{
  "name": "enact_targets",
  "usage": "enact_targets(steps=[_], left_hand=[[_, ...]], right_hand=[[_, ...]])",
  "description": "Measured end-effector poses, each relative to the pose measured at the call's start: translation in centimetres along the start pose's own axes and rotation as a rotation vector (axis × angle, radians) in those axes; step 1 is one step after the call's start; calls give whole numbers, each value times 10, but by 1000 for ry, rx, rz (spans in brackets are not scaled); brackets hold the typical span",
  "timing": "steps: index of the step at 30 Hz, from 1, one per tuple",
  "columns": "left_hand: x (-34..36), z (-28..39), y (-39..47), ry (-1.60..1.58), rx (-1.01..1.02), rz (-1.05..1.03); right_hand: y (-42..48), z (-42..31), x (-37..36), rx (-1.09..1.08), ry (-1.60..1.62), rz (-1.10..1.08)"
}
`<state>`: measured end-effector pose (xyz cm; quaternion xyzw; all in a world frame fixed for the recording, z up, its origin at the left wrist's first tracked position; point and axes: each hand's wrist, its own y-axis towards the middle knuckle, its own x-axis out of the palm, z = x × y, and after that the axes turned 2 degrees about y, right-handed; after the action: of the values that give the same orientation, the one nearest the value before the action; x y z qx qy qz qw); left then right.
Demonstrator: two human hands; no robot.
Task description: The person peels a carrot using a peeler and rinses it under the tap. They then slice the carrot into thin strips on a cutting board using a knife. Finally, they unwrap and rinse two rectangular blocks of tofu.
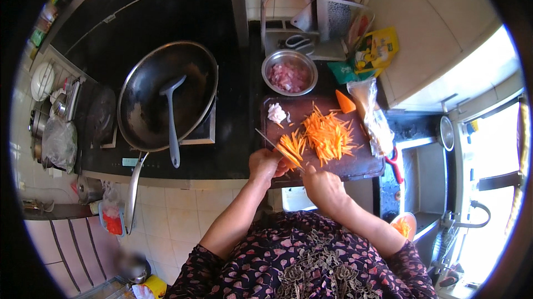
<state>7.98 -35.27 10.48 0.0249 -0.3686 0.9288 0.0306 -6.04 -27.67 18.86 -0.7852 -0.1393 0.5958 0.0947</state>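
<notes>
My right hand (324, 186) grips a kitchen knife, its handle hidden in the fist. The knife's blade (266, 137) points up and left over a dark cutting board (358, 166). My left hand (264, 164) is at the board's lower left edge, its fingers curled against carrot pieces (291, 149) beside the blade; whether it grips them is unclear. A larger pile of carrot shreds (329, 134) lies on the middle of the board. Near the board's top sit chopped whitish pieces (276, 113) at left and a carrot chunk (345, 102) at right.
A steel bowl of raw meat (290, 72) stands behind the board. Left, a wok (166, 95) holding a grey spatula (170, 116) sits on the cooktop. A plastic bag (372, 120), red-handled tool (395, 166) and sink (424, 178) are at right. A knife rack (270, 20) stands at the back.
</notes>
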Motion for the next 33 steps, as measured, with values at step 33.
enact_targets(steps=[33], left_hand=[[-1,-2,1,-33,0,-35]], right_hand=[[28,7,5,28,178,-11]])
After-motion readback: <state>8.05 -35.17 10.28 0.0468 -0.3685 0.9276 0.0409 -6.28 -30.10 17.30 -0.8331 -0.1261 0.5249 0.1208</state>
